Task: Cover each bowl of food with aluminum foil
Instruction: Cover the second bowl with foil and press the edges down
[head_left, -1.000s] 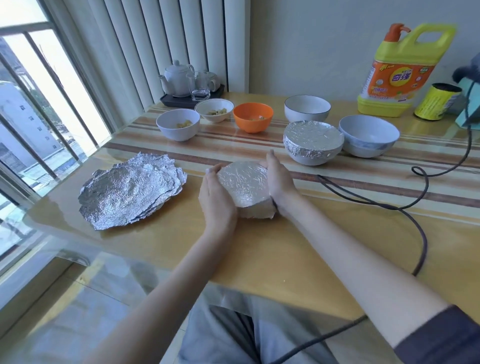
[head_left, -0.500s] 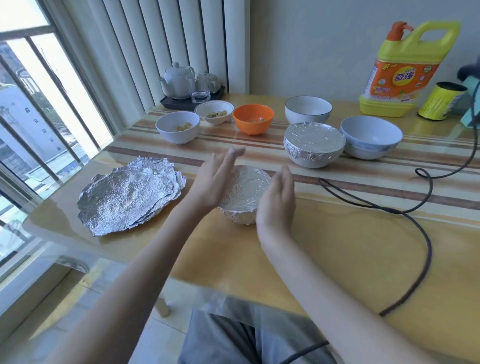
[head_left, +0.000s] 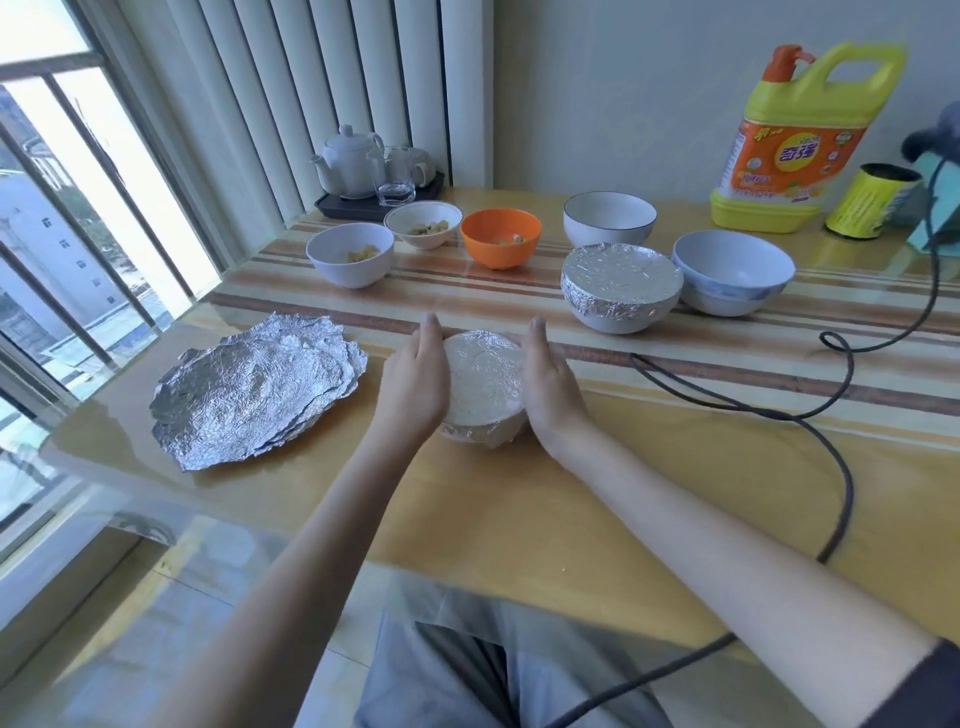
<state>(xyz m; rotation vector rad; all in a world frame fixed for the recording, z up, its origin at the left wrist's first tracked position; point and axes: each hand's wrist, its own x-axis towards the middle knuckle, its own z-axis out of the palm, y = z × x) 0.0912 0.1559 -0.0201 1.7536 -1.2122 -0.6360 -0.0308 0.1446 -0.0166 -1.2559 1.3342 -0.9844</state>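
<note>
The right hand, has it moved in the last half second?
Yes. The right hand was at the near side of the foil-wrapped bowl, toward the table edge; it now lies along the bowl's right side, fingers pointing toward the covered bowl.

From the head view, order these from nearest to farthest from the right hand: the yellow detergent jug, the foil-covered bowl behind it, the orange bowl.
From the right hand:
1. Foil-covered bowl, just behind, slightly right.
2. Orange bowl, farther back, left.
3. Yellow detergent jug, far back right, by the wall.

Bright daylight from window, glare on glossy table, wide-angle bending at edges
</note>
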